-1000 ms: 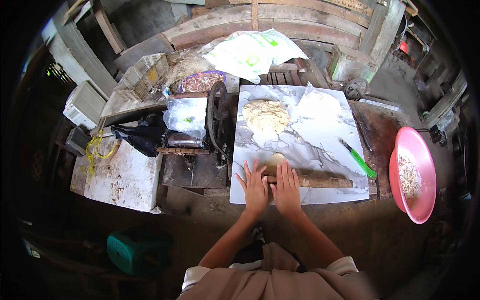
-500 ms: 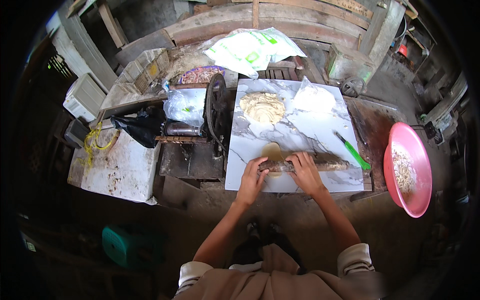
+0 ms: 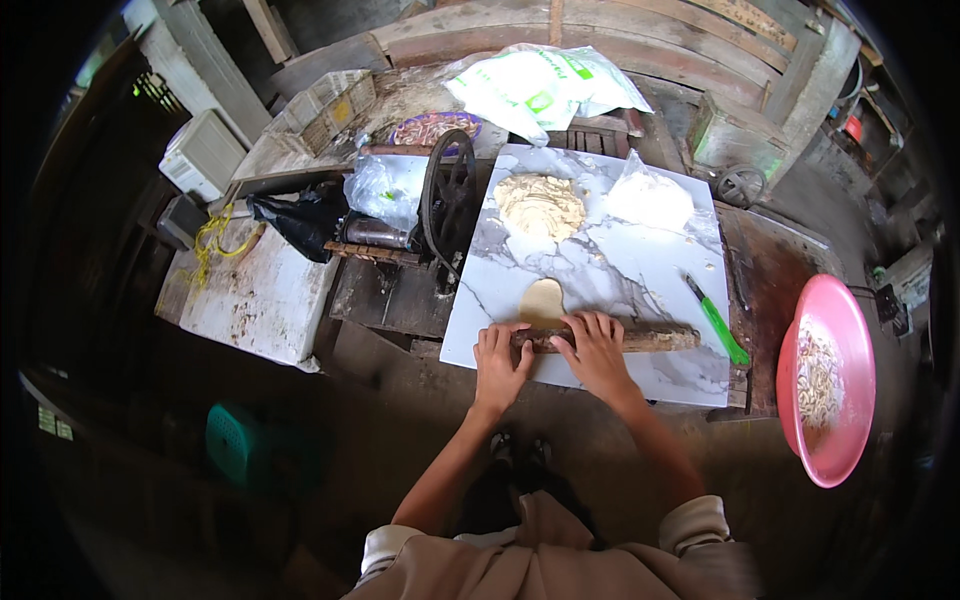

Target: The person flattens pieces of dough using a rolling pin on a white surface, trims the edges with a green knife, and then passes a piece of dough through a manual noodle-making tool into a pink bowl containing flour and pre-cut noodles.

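Observation:
A brown wooden rolling pin [image 3: 660,341] lies crosswise near the front edge of the white marbled board [image 3: 610,265]. My left hand [image 3: 499,368] is closed over its left end, and my right hand [image 3: 598,362] grips it around the middle. Beneath and just beyond the pin is a thin, flattened piece of dough [image 3: 541,298]; the pin and my hands hide its near part. Farther back on the board sits a large mound of pale dough [image 3: 540,206]. Right of the mound is a clear plastic bag of white powder [image 3: 650,198]. A green-handled knife [image 3: 722,328] lies at the board's right side.
A pink basin [image 3: 860,400] holding pale strips stands at the right. Left of the board is a hand-wheel machine [image 3: 448,190] with a plastic bag on it. White and green sacks [image 3: 540,90] lie behind. A green stool [image 3: 230,442] stands low at left.
The rolling pin has come nearer to me under both hands, and more of the flattened dough shows beyond it. The whole view has shifted and tilted slightly.

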{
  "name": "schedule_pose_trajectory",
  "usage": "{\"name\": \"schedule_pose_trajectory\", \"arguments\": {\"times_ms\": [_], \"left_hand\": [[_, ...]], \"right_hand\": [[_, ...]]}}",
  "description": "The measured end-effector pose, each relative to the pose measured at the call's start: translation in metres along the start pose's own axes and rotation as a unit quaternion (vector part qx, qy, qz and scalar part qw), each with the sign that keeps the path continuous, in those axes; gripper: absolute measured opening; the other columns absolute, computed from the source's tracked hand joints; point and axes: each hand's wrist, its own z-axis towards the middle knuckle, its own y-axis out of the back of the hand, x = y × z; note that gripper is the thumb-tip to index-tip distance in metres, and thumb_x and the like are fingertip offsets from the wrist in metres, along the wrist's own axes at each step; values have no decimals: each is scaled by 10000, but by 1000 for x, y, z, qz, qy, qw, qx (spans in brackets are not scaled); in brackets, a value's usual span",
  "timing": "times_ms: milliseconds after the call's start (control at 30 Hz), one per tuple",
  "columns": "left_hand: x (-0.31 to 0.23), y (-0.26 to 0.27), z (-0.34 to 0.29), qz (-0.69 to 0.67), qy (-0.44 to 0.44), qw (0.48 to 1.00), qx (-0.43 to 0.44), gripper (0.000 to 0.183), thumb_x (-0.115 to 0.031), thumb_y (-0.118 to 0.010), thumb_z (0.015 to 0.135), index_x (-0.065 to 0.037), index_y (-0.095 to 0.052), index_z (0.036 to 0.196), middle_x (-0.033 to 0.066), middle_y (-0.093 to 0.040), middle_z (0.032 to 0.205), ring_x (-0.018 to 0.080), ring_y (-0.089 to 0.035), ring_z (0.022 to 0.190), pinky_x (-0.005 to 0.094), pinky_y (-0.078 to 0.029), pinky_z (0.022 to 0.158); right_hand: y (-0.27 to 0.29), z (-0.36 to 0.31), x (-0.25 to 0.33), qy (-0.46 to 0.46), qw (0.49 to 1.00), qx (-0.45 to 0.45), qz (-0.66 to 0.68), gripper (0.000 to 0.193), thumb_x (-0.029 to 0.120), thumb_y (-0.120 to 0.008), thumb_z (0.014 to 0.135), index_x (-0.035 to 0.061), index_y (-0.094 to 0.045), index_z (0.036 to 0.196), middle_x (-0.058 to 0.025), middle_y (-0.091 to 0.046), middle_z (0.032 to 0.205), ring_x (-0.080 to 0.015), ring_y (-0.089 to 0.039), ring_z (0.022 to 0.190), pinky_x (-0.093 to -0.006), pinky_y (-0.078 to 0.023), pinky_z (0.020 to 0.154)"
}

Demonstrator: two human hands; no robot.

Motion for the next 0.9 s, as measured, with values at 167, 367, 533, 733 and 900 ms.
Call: {"name": "schedule_pose_trajectory", "arguments": {"times_ms": [167, 367, 533, 733, 900], "left_hand": [[-4, -13, 12, 84, 70, 992, -60, 127, -174, -551, 828, -69, -533, 898, 86, -497, 892, 259, -473, 917, 406, -336, 770], [-6, -13, 18, 99, 134, 983, -79, 125, -127, -525, 799, -59, -498, 901, 80, -511, 921, 253, -481, 905, 410, -330, 767], [-10, -17, 36, 93, 119, 982, -109, 229, -77, -508, 758, -44, -472, 982, 77, -509, 985, 264, -450, 943, 414, -307, 787], [8, -22, 69, 126, 144, 965, -176, 325, -62, -498, 747, -34, -464, 1069, 94, -485, 1027, 286, -412, 984, 425, -290, 796], [15, -26, 88, 119, 169, 963, -174, 312, -72, -491, 776, -50, -466, 1086, 101, -479, 1007, 299, -410, 980, 433, -297, 796]], "right_hand": [[-24, 9, 12, -37, 995, -52, -71, 265, 325, -576, 833, 62, -584, 855, -61, -521, 831, -220, -489, 879, -397, -352, 798], [-29, 23, 15, 29, 997, -65, -14, 117, 171, -582, 747, 68, -528, 764, -60, -507, 756, -222, -490, 803, -400, -348, 746], [-25, 27, 18, 42, 997, -38, -46, 190, 195, -600, 699, 76, -513, 818, -63, -492, 824, -220, -485, 868, -462, -348, 827], [-24, 64, 27, 58, 995, -30, -75, 270, 174, -603, 689, 60, -494, 907, -100, -493, 943, -253, -472, 973, -516, -291, 963], [-37, 92, 12, 45, 996, -6, -81, 324, 208, -618, 690, 52, -509, 952, -110, -510, 994, -254, -477, 1022, -550, -276, 991]]}}
